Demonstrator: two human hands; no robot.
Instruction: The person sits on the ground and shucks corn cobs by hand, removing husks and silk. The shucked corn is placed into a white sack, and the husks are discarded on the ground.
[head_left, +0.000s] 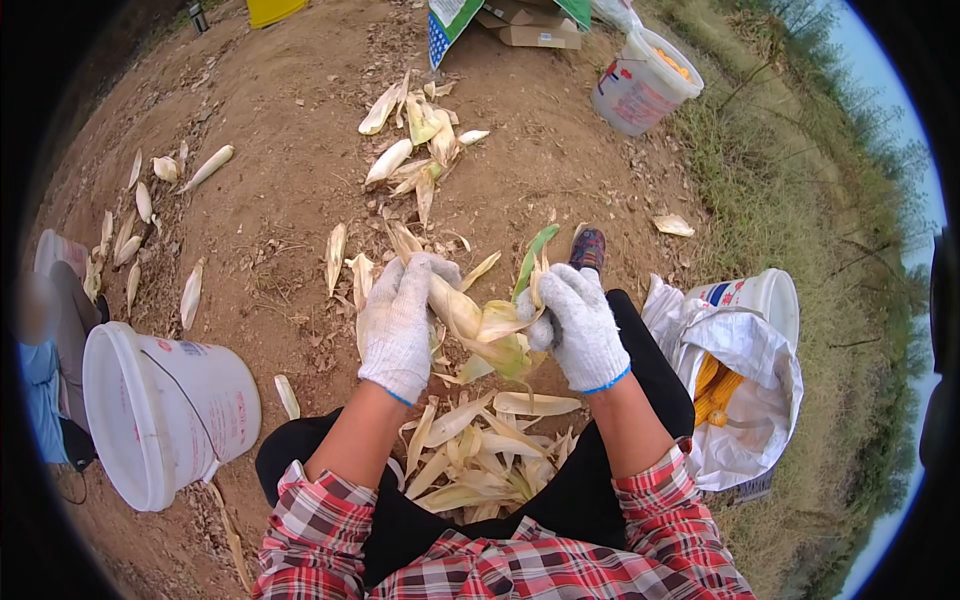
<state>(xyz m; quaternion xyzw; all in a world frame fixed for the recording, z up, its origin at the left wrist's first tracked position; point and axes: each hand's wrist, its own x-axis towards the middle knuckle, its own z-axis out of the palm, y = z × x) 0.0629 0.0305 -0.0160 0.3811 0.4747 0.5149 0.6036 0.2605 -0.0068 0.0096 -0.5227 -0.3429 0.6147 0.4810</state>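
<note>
A corn ear in pale, partly loosened husk lies slantwise between my hands. My left hand, in a white knit glove with a blue cuff edge, is closed round its upper left end. Dry husk tips poke out above that hand. My right hand, gloved alike, pinches husk leaves pulled out to the right, with a green leaf standing up beside the fingers. No kernels show on this ear. Below, a heap of stripped husks lies between my legs. To the right, a white woven sack holds husked yellow corn cobs.
At left lies a tipped white bucket, near a seated person. Another white bucket is behind the sack. Farther off are unhusked ears, a bucket of corn and a cardboard box. Brushy grass borders the right.
</note>
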